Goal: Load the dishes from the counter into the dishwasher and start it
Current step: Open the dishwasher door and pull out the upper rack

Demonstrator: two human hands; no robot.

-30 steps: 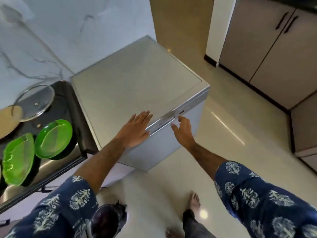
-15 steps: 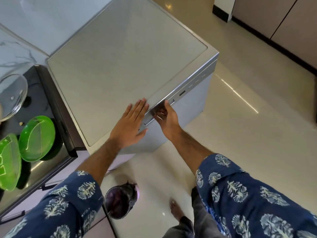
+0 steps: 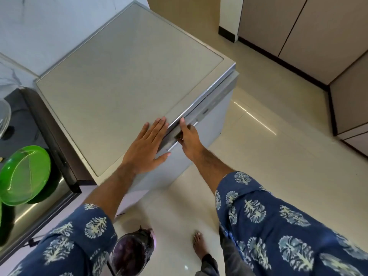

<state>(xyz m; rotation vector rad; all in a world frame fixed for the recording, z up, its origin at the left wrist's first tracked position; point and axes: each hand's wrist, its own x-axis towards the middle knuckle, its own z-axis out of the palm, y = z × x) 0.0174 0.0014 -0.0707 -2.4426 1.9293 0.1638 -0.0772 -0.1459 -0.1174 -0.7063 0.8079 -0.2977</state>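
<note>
A grey freestanding dishwasher (image 3: 127, 76) stands beside the counter. Its door (image 3: 207, 120) is cracked open at the top, a narrow gap showing under the lid edge. My left hand (image 3: 148, 148) rests flat on the dishwasher's top near the front edge, fingers straight. My right hand (image 3: 189, 140) has its fingers hooked into the recessed handle of the door, thumb up against the top edge. A round green plate (image 3: 23, 174) sits on the dark counter (image 3: 22, 124) at the left. A second green dish (image 3: 1, 216) is cut off by the left frame edge.
A glass lid (image 3: 4, 116) lies at the left edge on the counter. A dark bin lined with a bag (image 3: 132, 253) stands on the floor by my bare foot (image 3: 200, 244). Beige cabinets (image 3: 310, 34) line the right side, across glossy tile floor (image 3: 268, 156).
The dishwasher door has come away from the body at the top, pulled by my right hand in the handle. My left hand stays flat on the top. The view has shifted closer.
</note>
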